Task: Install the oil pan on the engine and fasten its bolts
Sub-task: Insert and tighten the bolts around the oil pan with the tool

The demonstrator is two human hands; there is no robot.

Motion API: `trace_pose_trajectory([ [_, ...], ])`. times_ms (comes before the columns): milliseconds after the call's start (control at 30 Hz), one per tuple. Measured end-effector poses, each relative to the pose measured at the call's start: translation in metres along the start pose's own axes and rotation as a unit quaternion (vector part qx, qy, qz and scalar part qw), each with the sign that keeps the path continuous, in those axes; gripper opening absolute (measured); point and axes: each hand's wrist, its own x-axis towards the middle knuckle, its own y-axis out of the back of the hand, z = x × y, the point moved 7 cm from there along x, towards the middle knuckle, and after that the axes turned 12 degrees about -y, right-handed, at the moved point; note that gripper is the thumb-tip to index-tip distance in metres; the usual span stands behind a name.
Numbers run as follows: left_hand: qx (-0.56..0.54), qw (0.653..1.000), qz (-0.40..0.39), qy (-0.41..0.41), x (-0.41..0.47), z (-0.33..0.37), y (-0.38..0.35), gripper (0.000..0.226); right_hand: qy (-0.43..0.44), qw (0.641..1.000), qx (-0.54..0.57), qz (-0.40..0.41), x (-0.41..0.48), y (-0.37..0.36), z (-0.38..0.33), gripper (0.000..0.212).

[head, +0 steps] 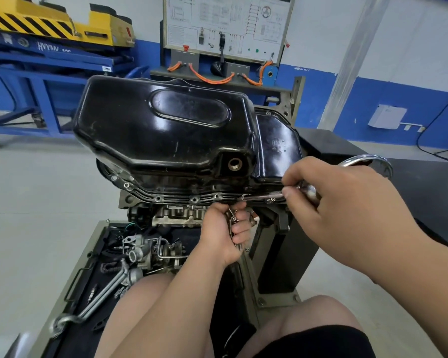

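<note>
The right hand [347,202] pinches one slim driver [264,196], whose tip rests on the near flange of the single black oil pan [166,130], which sits atop the upturned engine [181,215]. The left hand [223,233], just below the flange, is clenched around a bunch of loose bolts [232,218], too bunched to count. At least five bolt heads [194,200] sit along the flange to the left. One open drain hole [235,164] faces near. The base tray [92,244] at near left holds one long wrench [106,288] and engine parts.

A blue lift stand [49,59] and wiring board [225,21] stand behind; loose parts [140,254] lie on a tray [80,339].
</note>
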Motion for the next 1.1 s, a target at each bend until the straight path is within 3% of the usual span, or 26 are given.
trace_pose_trajectory([
  [133,0.063,0.996,-0.053,-0.023,-0.011,0.019,0.002,0.014,-0.002,1.0,0.025,-0.001,-0.001,0.0,-0.004,0.011],
  [233,0.091,0.994,-0.047,-0.047,-0.012,0.03,0.011,0.02,0.002,0.998,0.056,-0.005,-0.002,0.001,-0.008,0.01],
  [433,0.015,0.998,-0.018,-0.051,-0.011,0.035,0.017,0.025,-0.002,0.997,0.074,-0.014,0.0,0.003,-0.011,0.01],
  [800,0.037,0.999,0.01,-0.011,-0.01,0.026,0.021,0.043,-0.03,0.995,0.086,-0.047,-0.003,-0.002,-0.006,0.011],
  [1100,0.002,1.0,0.0,-0.019,-0.008,0.025,0.022,0.019,-0.047,0.992,0.101,-0.056,-0.005,-0.006,-0.006,0.011],
])
